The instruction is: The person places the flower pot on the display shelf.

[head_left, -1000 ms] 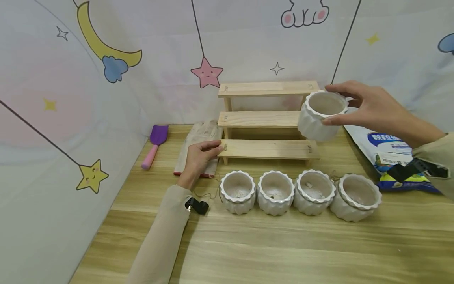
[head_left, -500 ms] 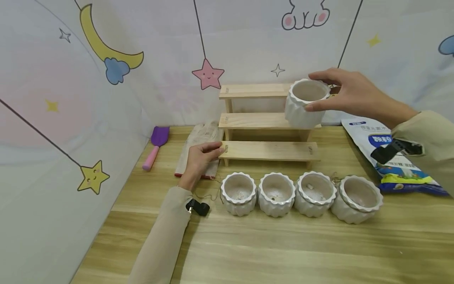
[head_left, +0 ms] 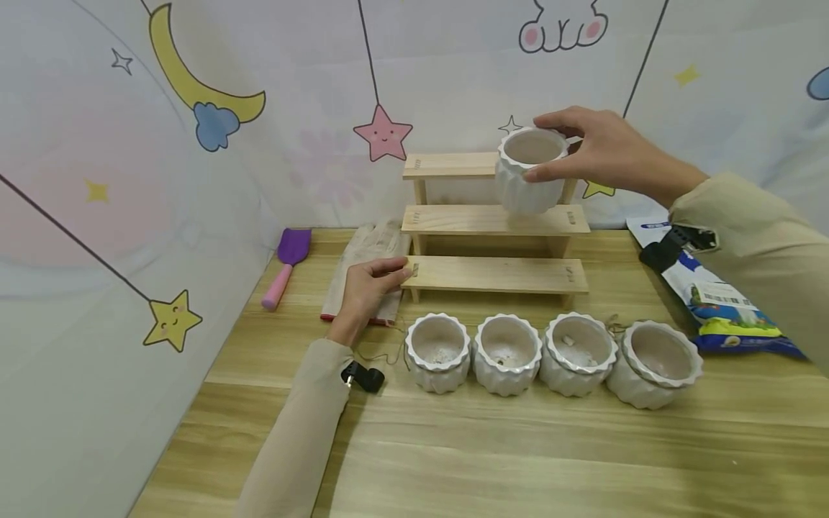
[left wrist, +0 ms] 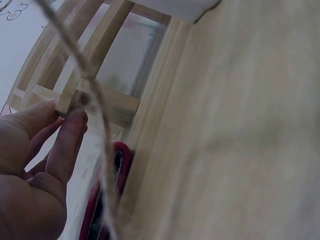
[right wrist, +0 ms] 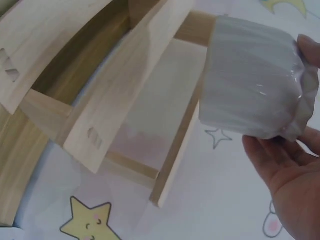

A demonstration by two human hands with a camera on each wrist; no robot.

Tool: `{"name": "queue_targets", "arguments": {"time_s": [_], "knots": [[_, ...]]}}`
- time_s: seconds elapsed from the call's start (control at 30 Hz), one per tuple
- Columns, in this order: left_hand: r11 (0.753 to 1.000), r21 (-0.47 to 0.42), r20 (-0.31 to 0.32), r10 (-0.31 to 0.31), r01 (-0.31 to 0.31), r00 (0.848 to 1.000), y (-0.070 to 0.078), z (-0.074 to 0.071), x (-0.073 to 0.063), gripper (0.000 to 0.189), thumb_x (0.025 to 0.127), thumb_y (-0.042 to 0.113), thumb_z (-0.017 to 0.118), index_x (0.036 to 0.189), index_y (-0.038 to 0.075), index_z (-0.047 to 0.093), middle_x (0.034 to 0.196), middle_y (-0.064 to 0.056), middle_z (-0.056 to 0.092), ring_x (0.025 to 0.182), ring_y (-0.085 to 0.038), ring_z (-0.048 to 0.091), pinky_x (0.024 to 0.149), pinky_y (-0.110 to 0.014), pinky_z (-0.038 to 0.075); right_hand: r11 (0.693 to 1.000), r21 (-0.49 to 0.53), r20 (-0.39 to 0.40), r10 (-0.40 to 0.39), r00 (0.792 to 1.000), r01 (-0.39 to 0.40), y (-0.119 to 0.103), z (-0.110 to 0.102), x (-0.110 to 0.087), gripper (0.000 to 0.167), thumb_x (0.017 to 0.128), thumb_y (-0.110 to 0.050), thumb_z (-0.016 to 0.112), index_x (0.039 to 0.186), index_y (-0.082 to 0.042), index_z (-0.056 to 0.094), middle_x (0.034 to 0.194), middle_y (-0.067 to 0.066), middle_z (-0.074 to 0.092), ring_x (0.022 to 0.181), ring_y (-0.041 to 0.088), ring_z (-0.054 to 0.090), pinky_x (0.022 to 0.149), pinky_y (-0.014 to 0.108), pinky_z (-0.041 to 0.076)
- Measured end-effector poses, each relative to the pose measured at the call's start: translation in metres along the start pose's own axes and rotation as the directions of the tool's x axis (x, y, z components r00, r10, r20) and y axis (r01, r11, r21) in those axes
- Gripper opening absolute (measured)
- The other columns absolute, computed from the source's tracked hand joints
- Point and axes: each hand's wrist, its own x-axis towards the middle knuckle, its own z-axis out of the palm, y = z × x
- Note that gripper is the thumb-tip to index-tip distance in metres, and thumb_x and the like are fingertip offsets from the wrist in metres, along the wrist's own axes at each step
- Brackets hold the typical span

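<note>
My right hand [head_left: 612, 151] grips a white scalloped flowerpot [head_left: 527, 188] by its rim, thumb on the near side and fingers behind. The pot is upright and overlaps the top and middle steps of a three-step wooden plant stand [head_left: 499, 275]. In the right wrist view, the pot's side [right wrist: 255, 77] shows close to the top step's plank. My left hand [head_left: 368, 289] pinches the left end of the lowest step; the left wrist view shows thumb and fingertips at that plank end [left wrist: 67, 97]. Several matching pots [head_left: 508, 374] stand in a row before the stand.
Left of the stand lie a pair of pale work gloves [head_left: 363, 266] and a purple shovel with a pink handle [head_left: 278, 284]. A printed bag [head_left: 732, 309] lies to the right. Thin twine [head_left: 382, 357] trails by the leftmost pot. A cartoon-printed cloth [head_left: 311, 86] hangs behind.
My right hand has carried the flowerpot left and upward, from beside the stand's right end to in front of its upper steps. The left hand keeps its place on the lowest step.
</note>
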Motion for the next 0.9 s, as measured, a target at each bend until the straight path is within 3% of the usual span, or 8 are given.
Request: {"name": "queue_targets", "arguments": {"time_s": [0.23, 0.63, 0.9], "knots": [[1.0, -0.01, 0.0, -0.004, 0.004, 1.0, 0.0, 0.0, 0.0, 0.03, 0.096, 0.006, 0.082, 0.123, -0.004, 0.077, 0.121, -0.017, 0.076, 0.09, -0.009, 0.073, 0.078, -0.023, 0.063, 1.0, 0.012, -0.006, -0.016, 1.0, 0.017, -0.005, 0.005, 0.021, 0.097, 0.09, -0.047, 0.085, 0.164, -0.006, 0.039, 0.155, 0.019, 0.05, 0.136, 0.039, 0.047, 0.107, 0.061, 0.045], [1.0, -0.002, 0.0, -0.007, 0.007, 1.0, 0.001, 0.0, 0.0, 0.029, 0.096, 0.007, 0.082, 0.123, -0.004, 0.077, 0.12, -0.016, 0.077, 0.09, -0.008, 0.073, 0.078, -0.023, 0.063, 0.995, 0.096, -0.023, 0.005, 1.0, -0.003, -0.011, 0.017, 0.052, 0.098, 0.089, -0.051, 0.086, 0.164, -0.007, 0.04, 0.152, 0.012, 0.056, 0.13, 0.027, 0.052, 0.1, 0.039, 0.046], [1.0, -0.009, 0.0, -0.005, 0.005, 1.0, 0.001, 0.0, 0.0, 0.029, 0.096, 0.006, 0.082, 0.122, -0.004, 0.077, 0.12, -0.017, 0.076, 0.089, -0.008, 0.073, 0.078, -0.023, 0.063, 0.988, 0.152, -0.032, 0.029, 0.999, -0.024, -0.016, 0.027, 0.072, 0.1, 0.086, -0.052, 0.087, 0.163, -0.007, 0.042, 0.151, 0.01, 0.057, 0.128, 0.024, 0.054, 0.108, 0.04, 0.047]]}}
